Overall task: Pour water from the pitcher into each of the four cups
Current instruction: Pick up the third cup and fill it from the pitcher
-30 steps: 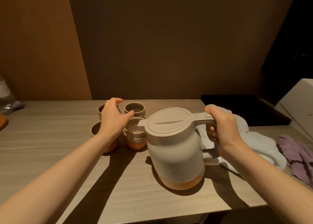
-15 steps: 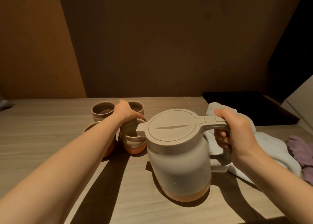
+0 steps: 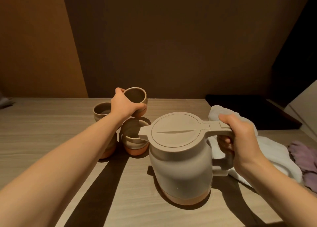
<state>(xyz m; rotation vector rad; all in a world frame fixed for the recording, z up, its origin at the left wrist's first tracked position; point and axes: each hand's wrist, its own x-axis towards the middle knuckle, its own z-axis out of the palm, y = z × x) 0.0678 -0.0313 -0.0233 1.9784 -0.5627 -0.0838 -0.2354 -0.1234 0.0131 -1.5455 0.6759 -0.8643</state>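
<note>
Left hand point(image 3: 124, 105) grips one cup point(image 3: 136, 98), fingers and thumb curled round its wall; that cup is raised off the desk point(image 3: 42, 127), tilted with its mouth toward the camera, and its inside looks dry. Right hand point(image 3: 240, 139) is wrapped round the handle of the pitcher point(image 3: 181, 158), fingers through the loop, thumb on top; pitcher stands upright on the desk at about 5 o'clock from the cups, lid down, spout pointing at 9 o'clock.

Remaining cups: one at the rear point(image 3: 101, 111), at 9 o'clock of the lifted cup; one just off the spout point(image 3: 134, 139), touching or nearly touching it, which I cannot settle; a fourth point(image 3: 109, 147) mostly hidden beneath the left forearm, only its lower wall showing. All three rest on the desk, close together.

Progress, as judged: no stream leaves the spout; the lifted cup holds nothing visible; the rear cup's interior is too dim to tell water from shadow; the near cup shows no clear water line. Pouring appears not yet begun; four fills outstanding, subject to the unreadable rear cup. The step in hand seems to be bringing a cup to the pitcher or spacing the cluster.

Also present: a white towel point(image 3: 274, 151) behind the pitcher at 3 o'clock; a purple cloth point(image 3: 305, 160) beyond it; a dark tray point(image 3: 248, 110) at 1 o'clock.
</note>
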